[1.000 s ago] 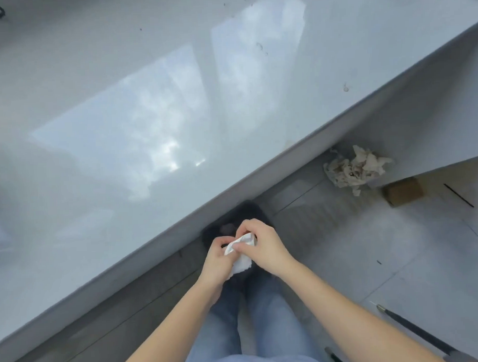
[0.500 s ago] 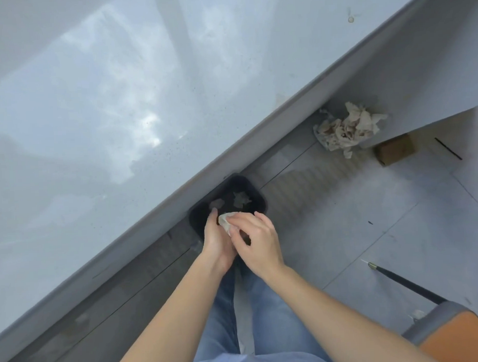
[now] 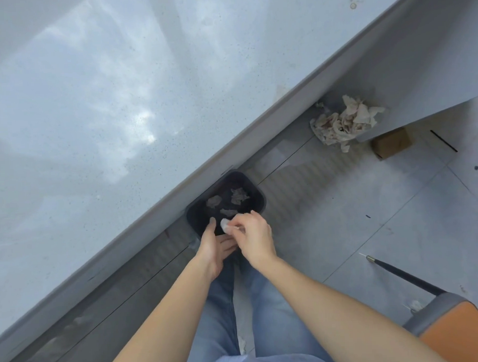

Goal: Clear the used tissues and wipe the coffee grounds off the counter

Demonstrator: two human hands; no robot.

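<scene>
Over the black bin on the floor, I see a small white tissue pinched in the fingertips of the right hand, just above the bin's near rim. The left hand sits right beside it, palm turned up and fingers loosely spread, gripping nothing, its thumb pointing toward the bin. Inside the bin lie three crumpled grey-white scraps. The bin stands against the base of the counter, partly tucked under its edge. From my view the glossy grey countertop shows fine dark specks scattered across it and a small ring-shaped stain near the far corner. On the tiled floor farther right, a heap of stained crumpled tissues rests against the counter's side panel, with a small brown box just beside it. An orange chair seat shows at lower right.
</scene>
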